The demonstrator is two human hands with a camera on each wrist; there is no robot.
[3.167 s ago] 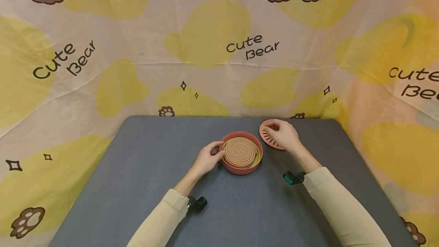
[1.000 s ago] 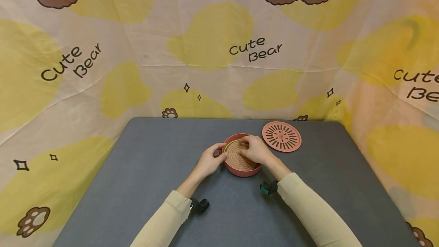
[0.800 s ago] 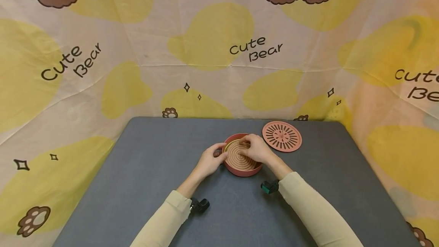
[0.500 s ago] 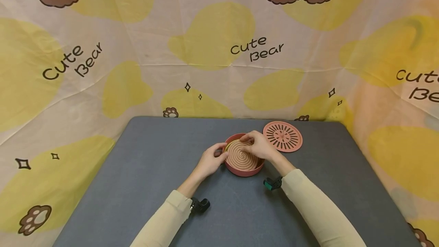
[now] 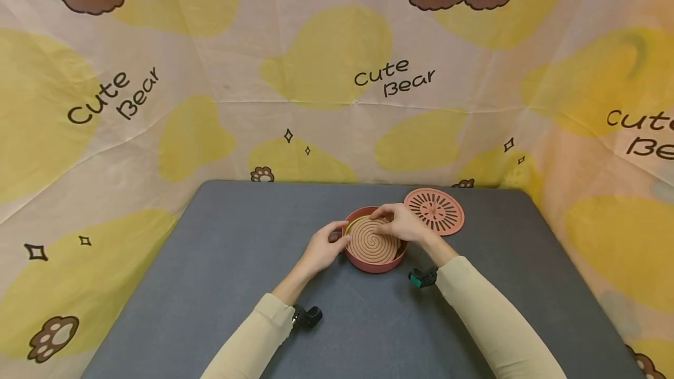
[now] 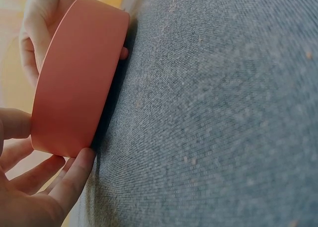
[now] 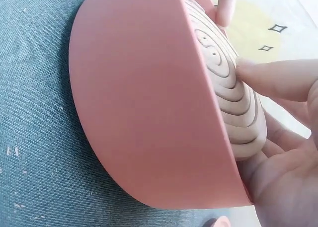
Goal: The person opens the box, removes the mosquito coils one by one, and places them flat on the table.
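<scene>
A tan mosquito coil [image 5: 372,243] lies in a round red mosquito coil box [image 5: 372,268] near the middle of the table. In the right wrist view the coil's [image 7: 243,120] edge stands above the rim, tilted. My right hand [image 5: 406,226] pinches that edge, thumb on top and fingers beneath and behind it. On the other side, my left hand [image 5: 321,249] grips the box at its wall. The left wrist view shows those fingers against the red wall [image 6: 79,83]. A strip of yellow-green lining shows inside the rim; the floor of the box is hidden under the coil.
The slotted pink lid [image 5: 439,215] lies flat behind and right of the box, partly behind my right hand. A blue-grey cloth covers the table [image 5: 253,221]. A printed fabric wall [image 5: 326,57] rises at the back and sides.
My right hand has come from over the lid to the coil and taken its edge. Lately it moved slightly right, and the coil shifted with it. My left hand stays on the box.
</scene>
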